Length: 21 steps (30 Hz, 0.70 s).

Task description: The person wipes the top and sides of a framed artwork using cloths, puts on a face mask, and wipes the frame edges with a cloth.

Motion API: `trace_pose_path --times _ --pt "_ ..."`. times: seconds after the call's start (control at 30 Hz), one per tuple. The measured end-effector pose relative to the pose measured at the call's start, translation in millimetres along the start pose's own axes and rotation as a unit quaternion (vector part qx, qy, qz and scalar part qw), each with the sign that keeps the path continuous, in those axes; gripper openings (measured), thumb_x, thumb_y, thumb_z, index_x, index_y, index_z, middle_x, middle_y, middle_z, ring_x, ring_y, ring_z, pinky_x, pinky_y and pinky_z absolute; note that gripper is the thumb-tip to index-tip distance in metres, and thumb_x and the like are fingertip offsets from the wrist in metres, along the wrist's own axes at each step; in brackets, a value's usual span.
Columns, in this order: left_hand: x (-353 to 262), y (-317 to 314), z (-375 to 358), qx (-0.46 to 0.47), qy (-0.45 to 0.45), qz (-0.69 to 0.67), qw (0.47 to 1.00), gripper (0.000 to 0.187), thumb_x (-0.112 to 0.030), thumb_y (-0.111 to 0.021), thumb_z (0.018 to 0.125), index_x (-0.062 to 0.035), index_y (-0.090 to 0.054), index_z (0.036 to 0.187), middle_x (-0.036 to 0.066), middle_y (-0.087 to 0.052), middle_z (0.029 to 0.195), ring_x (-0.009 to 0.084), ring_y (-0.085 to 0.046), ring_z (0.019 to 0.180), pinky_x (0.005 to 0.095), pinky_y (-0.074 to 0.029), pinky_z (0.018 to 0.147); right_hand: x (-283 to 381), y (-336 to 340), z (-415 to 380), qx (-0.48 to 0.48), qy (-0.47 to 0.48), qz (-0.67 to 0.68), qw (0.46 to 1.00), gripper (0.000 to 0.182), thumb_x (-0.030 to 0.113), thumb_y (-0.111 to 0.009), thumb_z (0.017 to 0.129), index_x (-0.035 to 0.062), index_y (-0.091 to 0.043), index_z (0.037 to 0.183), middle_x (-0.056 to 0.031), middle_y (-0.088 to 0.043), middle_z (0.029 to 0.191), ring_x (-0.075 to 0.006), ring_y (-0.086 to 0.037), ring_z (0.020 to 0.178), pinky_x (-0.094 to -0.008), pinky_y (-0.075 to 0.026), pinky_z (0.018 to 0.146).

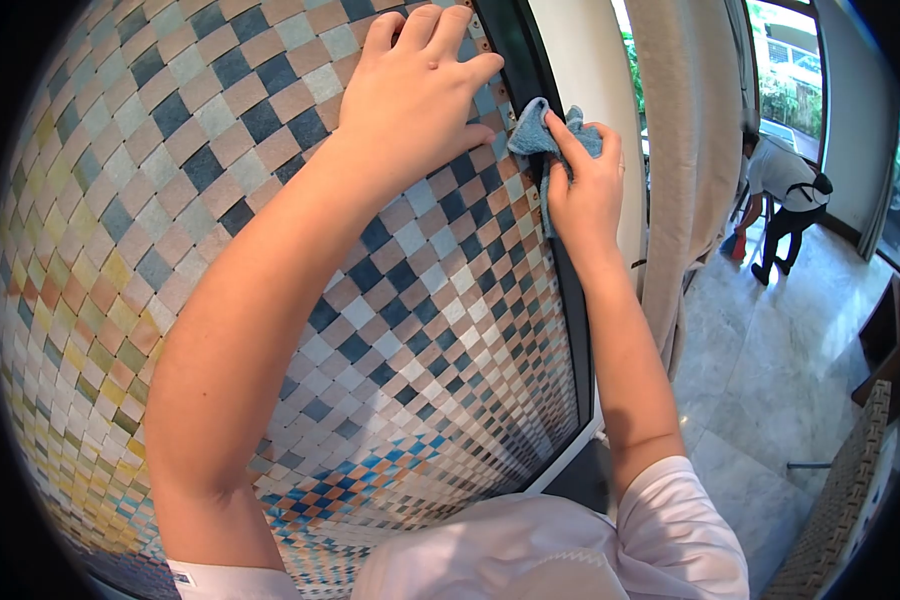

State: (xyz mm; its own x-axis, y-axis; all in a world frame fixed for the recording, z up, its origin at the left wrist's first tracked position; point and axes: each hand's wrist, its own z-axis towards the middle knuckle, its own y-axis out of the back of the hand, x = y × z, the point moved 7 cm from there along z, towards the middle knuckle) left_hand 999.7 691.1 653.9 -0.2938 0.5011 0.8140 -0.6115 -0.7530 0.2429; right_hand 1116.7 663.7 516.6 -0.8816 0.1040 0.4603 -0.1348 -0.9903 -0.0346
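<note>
The right grip (590, 195) pinches the blue cloth (530, 132) on the black edge (526, 55), upper right of centre; best rub softly (the left grip (407, 85) lies spread, empty, on the checked board (400, 285)).

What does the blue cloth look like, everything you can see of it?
The blue cloth looks soft and slightly fuzzy, like towelling. It is bunched and creased in the right hand, with folds poking out around the fingers and a narrow part hanging below. It appears pressed against the dark frame beside the woven panel; the rest is hidden.
</note>
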Motion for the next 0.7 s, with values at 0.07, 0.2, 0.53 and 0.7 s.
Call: trace_pose_path --times 0.07,0.2,0.53,0.7 --pt "0 1 0 0.003 -0.001 -0.003 1.000 0.057 -0.041 -0.079 0.063 -0.0227 -0.062 0.114 0.006 -0.048 0.126 0.0256 -0.041 0.122 0.0441 -0.030 0.102 0 0 -1 -0.002 -0.001 0.004 1.000 0.049 0.001 -0.062 0.074 0.0231 -0.063 0.118 -0.0186 -0.045 0.116 -0.0368 -0.050 0.104 -0.0425 -0.045 0.089" --pt "0 1 2 0.013 0.007 -0.016 1.000 0.059 -0.039 -0.081 0.061 -0.0225 -0.062 0.114 0.006 -0.048 0.127 0.0253 -0.041 0.123 0.0442 -0.030 0.102 -2 0 -3 0.002 -0.003 0.002 1.000 0.050 0.001 -0.061 0.074 0.0229 -0.063 0.118 -0.0188 -0.046 0.116 -0.0368 -0.050 0.103 -0.0428 -0.045 0.089" --pt "-11 -10 1 0.032 -0.069 -0.044 0.996 0.047 -0.027 -0.078 0.064 -0.0241 -0.065 0.109 0.006 -0.046 0.131 0.0237 -0.040 0.124 0.0434 -0.030 0.104 -5 0 -7 0.010 -0.013 0.002 1.000 0.050 0.001 -0.061 0.074 0.0229 -0.063 0.119 -0.0187 -0.046 0.116 -0.0371 -0.050 0.104 -0.0427 -0.044 0.089" --pt "-17 -13 -2 0.043 -0.110 -0.045 0.992 0.034 -0.022 -0.073 0.070 -0.0231 -0.070 0.104 0.007 -0.046 0.132 0.0223 -0.041 0.124 0.0429 -0.030 0.106 -7 0 -10 0.013 -0.017 0.011 1.000 0.051 0.001 -0.060 0.074 0.0230 -0.063 0.119 -0.0187 -0.046 0.116 -0.0372 -0.049 0.105 -0.0429 -0.044 0.089"
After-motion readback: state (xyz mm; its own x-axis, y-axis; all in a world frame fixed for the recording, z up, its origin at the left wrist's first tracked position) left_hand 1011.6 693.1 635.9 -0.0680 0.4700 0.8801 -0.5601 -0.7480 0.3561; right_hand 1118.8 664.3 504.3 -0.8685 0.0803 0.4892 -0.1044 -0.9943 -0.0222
